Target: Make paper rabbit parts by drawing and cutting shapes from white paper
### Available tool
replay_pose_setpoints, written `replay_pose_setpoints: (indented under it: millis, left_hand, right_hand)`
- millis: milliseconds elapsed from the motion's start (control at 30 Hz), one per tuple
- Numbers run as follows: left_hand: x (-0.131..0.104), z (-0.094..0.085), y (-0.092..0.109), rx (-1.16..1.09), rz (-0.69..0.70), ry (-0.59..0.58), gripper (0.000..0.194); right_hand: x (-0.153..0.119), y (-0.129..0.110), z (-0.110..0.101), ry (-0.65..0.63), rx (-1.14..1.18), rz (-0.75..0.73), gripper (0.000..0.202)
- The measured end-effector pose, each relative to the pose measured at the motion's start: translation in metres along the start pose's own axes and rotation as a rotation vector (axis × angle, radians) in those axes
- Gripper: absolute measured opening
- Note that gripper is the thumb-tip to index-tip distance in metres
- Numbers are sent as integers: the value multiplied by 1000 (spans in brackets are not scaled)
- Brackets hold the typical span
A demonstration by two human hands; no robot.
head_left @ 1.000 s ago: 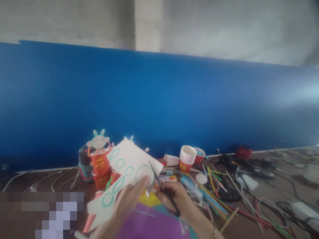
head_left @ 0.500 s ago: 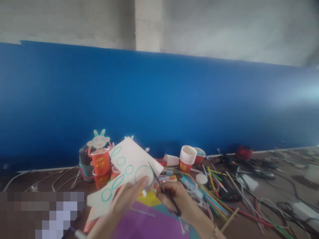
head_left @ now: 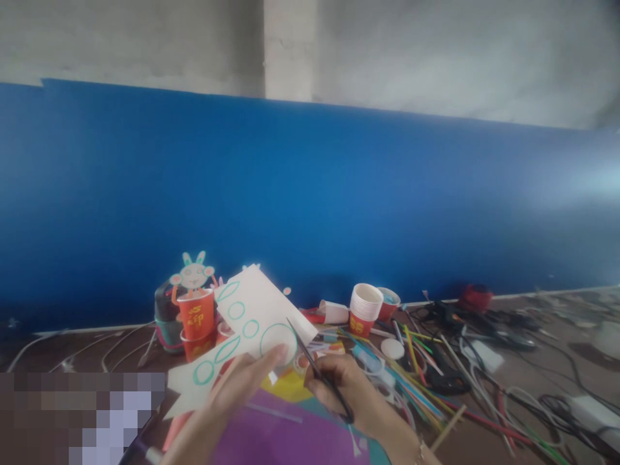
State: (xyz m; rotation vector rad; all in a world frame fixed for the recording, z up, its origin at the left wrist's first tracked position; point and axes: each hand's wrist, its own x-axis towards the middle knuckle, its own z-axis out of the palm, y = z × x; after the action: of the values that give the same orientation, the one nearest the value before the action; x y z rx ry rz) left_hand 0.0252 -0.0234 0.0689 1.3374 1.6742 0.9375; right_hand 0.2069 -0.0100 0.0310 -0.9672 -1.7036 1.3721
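My left hand (head_left: 247, 381) pinches a white sheet of paper (head_left: 259, 294), its thumb lying on the largest drawn circle. Green outlines of circles and leaf shapes run along the sheet. In my right hand (head_left: 341, 387) is a pair of black-handled scissors (head_left: 314, 367), fingers wrapped round the handles. The blades point up and left into the paper, at the right edge of the large circle. Below both hands lie purple paper (head_left: 276, 433) and yellow paper (head_left: 290, 385).
A rabbit-faced cutout (head_left: 194, 276) stands in stacked red cups (head_left: 197, 316) on the left. Behind my right hand is a stack of paper cups (head_left: 365, 310). Colored sticks (head_left: 416, 391), black cables (head_left: 508, 336) and a white disc (head_left: 392, 349) spread over the right side.
The paper has tilted and shifted slightly under my left hand. The scissors stay at the large circle's right edge, with only a small movement.
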Motion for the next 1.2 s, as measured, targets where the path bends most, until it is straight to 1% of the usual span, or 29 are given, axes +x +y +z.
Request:
replay_pose_setpoints:
  millis: [100,200,233,267,300,367,433,500,533,600,700,833,933,1000,1067,1200]
  left_hand:
    - [1,-5,0,115,-28,-36,50]
    - [10,-10,-10,218,-29,-77,51]
    - [13,-10,-15,218,-39,-98,52]
    - [16,-10,-19,151,-26,-134,51]
    - [19,-8,-22,63,-30,-141,49]
    - [22,-1,-25,-152,-59,-73,41]
    - [21,11,-25,-397,-72,21,36]
    - [18,25,-23,-647,-66,49,38]
    - [16,31,-23,-737,-85,76,41]
    - [13,40,-23,-791,-122,120,46]
    - [11,44,-24,-832,-109,143,48]
    - [11,38,-18,-875,-30,112,43]
    - [9,35,-11,-853,7,82,39]
    - [8,34,-9,-826,38,64,42]
    - [7,34,-9,-809,53,71,50]
    - [10,36,-14,-770,93,73,60]
  right_hand:
    - [0,2,0,-20,58,46,31]
    - [0,8,-1,-21,49,38,28]
    - [0,10,-1,-19,23,27,26]
    - [1,12,-1,-12,-4,18,25]
    - [1,12,0,-3,-25,10,24]
    - [2,12,1,18,-44,-3,24]
    - [3,12,3,31,-40,-19,24]
    - [4,13,6,49,-29,-35,25]
    - [4,15,8,61,-20,-40,26]
    - [6,21,12,75,10,-27,27]
    - [9,29,17,80,41,23,24]
    - [12,35,20,122,65,65,18]
    - [13,39,19,127,74,83,18]
    - [12,40,18,120,61,76,18]
    - [11,41,15,110,45,69,16]
    - [12,43,13,102,23,47,13]
